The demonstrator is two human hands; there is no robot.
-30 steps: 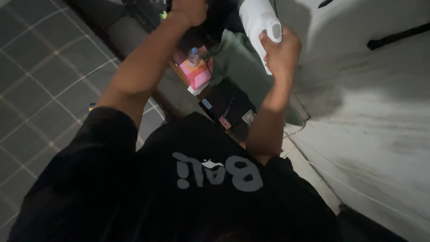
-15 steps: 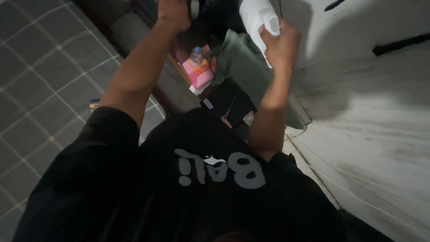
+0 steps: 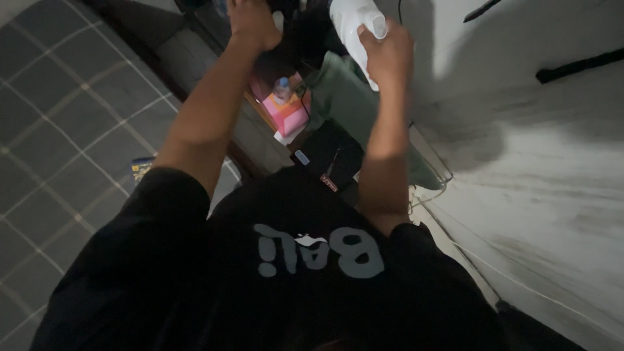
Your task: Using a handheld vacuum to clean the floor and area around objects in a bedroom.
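On the left lies the grey tiled floor (image 3: 58, 130), with a small blue and yellow packet (image 3: 142, 168) on it near the person's black shirt (image 3: 260, 279). The left hand (image 3: 252, 23) is raised at the top edge, fingers curled on something dark I cannot make out, so its grip is unclear. Below it a small bottle (image 3: 282, 88) stands on a pink box (image 3: 286, 110), beside a green cloth (image 3: 341, 97). The right hand (image 3: 388, 55) is clamped around a white appliance (image 3: 354, 26), held high by its handle, close to the pale wall (image 3: 533, 162) on the right
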